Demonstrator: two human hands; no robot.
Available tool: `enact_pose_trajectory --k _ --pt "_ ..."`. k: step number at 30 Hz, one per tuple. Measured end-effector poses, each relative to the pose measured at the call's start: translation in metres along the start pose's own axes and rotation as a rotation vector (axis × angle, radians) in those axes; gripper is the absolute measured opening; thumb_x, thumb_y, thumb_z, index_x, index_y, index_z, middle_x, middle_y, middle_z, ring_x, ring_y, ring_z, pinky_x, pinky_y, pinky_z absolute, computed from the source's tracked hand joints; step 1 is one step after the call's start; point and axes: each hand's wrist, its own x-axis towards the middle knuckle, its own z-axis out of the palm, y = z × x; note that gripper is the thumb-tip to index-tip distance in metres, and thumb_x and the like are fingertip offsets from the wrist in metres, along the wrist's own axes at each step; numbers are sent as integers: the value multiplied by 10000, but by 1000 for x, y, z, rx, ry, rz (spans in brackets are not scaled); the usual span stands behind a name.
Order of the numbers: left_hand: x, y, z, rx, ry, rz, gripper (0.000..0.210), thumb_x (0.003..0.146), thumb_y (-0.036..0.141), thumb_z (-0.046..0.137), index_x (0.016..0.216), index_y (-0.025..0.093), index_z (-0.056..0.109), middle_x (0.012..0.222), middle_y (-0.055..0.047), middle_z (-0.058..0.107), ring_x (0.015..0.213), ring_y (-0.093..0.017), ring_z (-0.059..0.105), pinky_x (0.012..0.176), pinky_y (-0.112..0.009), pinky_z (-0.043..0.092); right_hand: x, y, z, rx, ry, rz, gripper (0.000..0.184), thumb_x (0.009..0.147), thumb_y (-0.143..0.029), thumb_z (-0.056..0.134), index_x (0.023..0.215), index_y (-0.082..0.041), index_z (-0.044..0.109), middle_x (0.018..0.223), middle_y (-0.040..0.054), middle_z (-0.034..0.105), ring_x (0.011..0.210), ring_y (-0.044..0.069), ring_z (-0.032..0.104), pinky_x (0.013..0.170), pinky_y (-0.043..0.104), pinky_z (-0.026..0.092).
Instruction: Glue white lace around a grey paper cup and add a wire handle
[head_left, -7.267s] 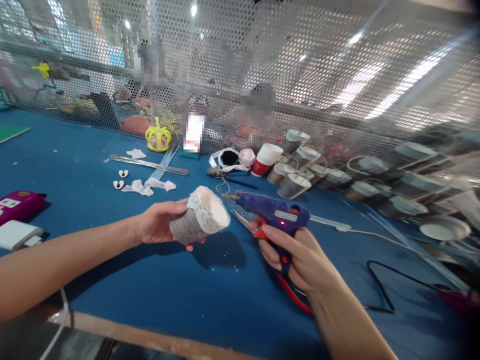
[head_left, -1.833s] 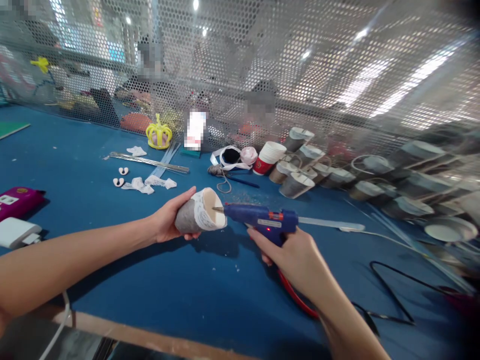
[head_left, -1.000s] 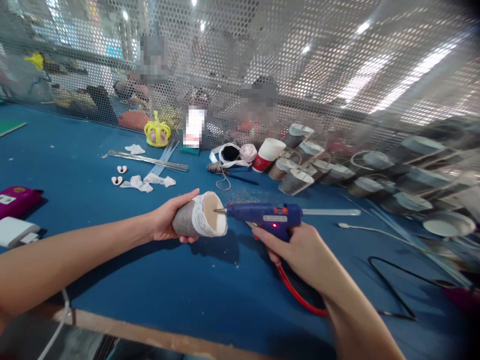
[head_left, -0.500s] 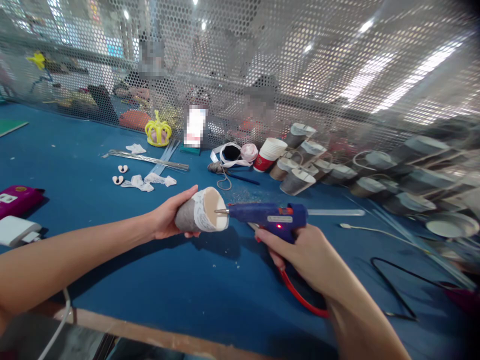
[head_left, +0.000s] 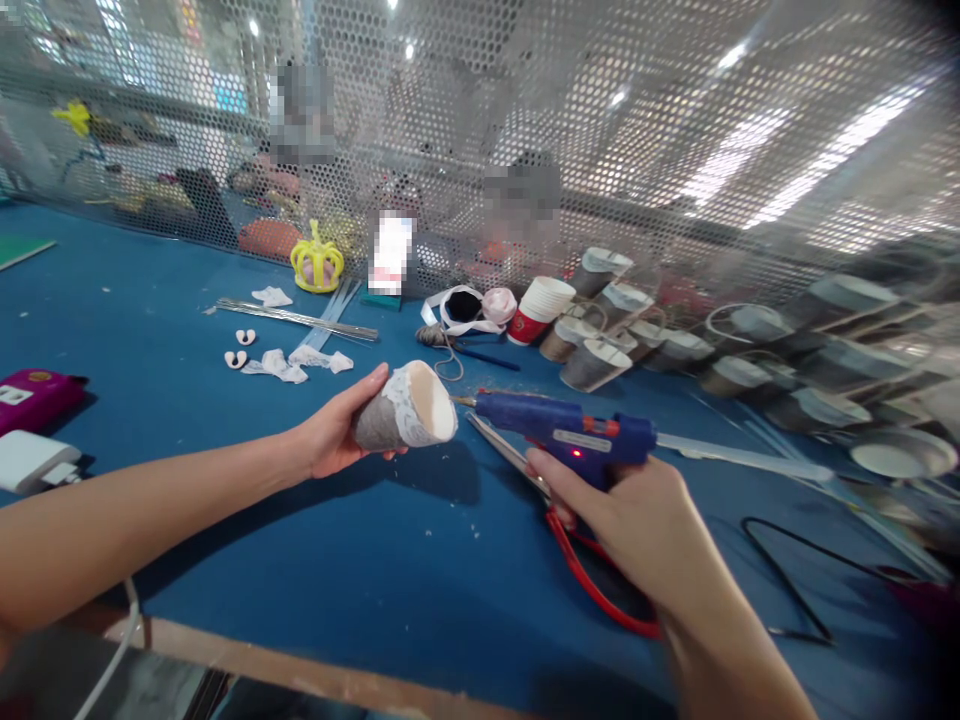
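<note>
In the left hand, curled fingers round the side of a gray cup with white lace at its rim, mid-view above the blue desk, with its mouth tipped toward 3 o'clock. In the right hand, fingers wrapped round the grip of a blue glue gun. Just now, a pull-back of the nozzle toward 3 o'clock, from inside the cup to right by its rim; touching or not, hard to tell. So, likely a stop in the gluing inside. Now, a fuller view of the red scissors, toward 4 o'clock.
</note>
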Motion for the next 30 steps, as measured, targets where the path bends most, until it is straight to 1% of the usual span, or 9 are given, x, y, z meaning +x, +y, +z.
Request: enact_pose_trajectory --k 6,12,19,23,26,28,30 --pt "-1 1 3 33 39 51 396 770 497 450 878 130 550 677 -54 576 542 -144 566 434 -225 421 1 2 1 -25 -9 -33 218 611 -409 617 569 -197 589 374 -12 514 346 133 470 355 249 374" --pt "-2 3 5 45 63 76 371 760 486 473 850 136 559 682 -46 562 573 -147 553 442 -228 417 2 4 0 -50 -16 -1 233 611 -424 613 621 -191 609 395 -10 533 374 138 493 388 247 400" --pt "-1 2 2 30 93 109 376 727 496 519 845 142 564 690 -40 554 583 -133 534 459 -218 421 1 1 -1 -39 -15 4 205 607 -399 619 599 -195 601 376 -12 519 374 145 494 373 250 378" --pt "0 2 0 2 98 126 365 735 483 514 853 142 571 691 -42 560 582 -135 539 459 -221 436 0 2 -3 3 -30 19 207 603 -391 636 581 -190 593 382 -14 516 368 133 476 367 244 362" --pt "-1 2 0 -49 83 107 344 755 459 497 889 149 563 732 -52 579 604 -147 564 471 -228 451 2 6 -2 129 -104 10 240 635 -406 636 601 -170 610 364 -25 473 376 109 445 389 230 356" --pt "-2 2 2 -96 66 65 337 763 446 486 934 160 544 765 -60 591 620 -160 587 483 -235 462 4 10 2 313 -175 9 254 670 -409 623 666 -155 627 358 -40 436 373 84 404 387 212 331" --pt "-4 2 4 -141 35 3 364 761 458 479 973 165 525 791 -69 600 626 -172 606 496 -243 475 7 14 9 543 -262 46 244 688 -393 620 709 -150 620 359 -54 404 353 60 347 355 192 276"
